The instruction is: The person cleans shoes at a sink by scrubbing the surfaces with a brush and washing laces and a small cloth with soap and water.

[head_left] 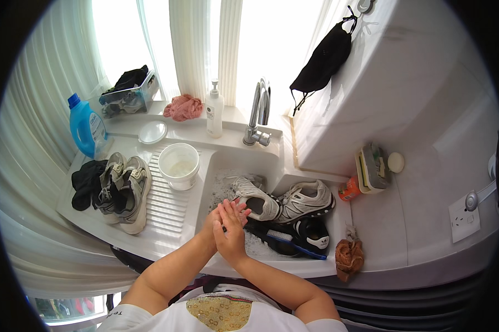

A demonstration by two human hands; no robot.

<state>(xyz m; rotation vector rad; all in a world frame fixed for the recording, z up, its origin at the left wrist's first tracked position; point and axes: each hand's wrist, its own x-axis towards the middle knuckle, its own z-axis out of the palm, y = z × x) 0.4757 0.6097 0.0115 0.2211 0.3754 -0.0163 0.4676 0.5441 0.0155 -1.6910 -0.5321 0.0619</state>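
Over the sink's (207, 182) left side, my two hands are pressed together, palm to palm, with nothing to be seen between them. My right hand (230, 229) lies across my left hand (241, 209), fingers stretched out on both; the left one is partly covered. Just beyond my fingertips is a wet white-and-grey sneaker (259, 202) in the sudsy sink. To its right rests another white sneaker (307, 200). Nearer me sits a black shoe with a white toe (313, 234), with a blue scrubbing brush (299, 245) lying against it.
Left, on the ribbed drainboard (165, 213), stand grey sneakers (132, 191), a white tub (178, 166) and a blue detergent bottle (83, 127). Behind are a pump bottle (214, 113) and faucet (256, 119). On the right lie a brown mesh scrubber (349, 257) and a brush holder (371, 171).
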